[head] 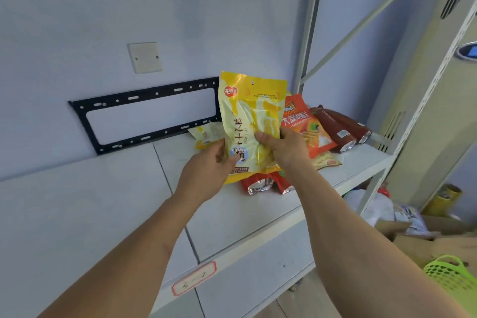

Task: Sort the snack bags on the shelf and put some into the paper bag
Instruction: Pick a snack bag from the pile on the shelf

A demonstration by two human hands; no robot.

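Yellow snack bag [251, 121], orange bag [307, 124]

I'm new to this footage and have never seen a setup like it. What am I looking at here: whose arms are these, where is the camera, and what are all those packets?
There is no machine here. One wide-angle camera sits on a person's head and looks forward and down, so the two bare arms are that person's own. Both hands hold one upright yellow snack bag: the left hand grips its lower left edge, the right hand its lower right. Behind it, on the white shelf, lie an orange snack bag, dark red packets, small red packets near the front, and a pale yellow bag at the back. A green basket sits lower right. I cannot make out a paper bag for certain.
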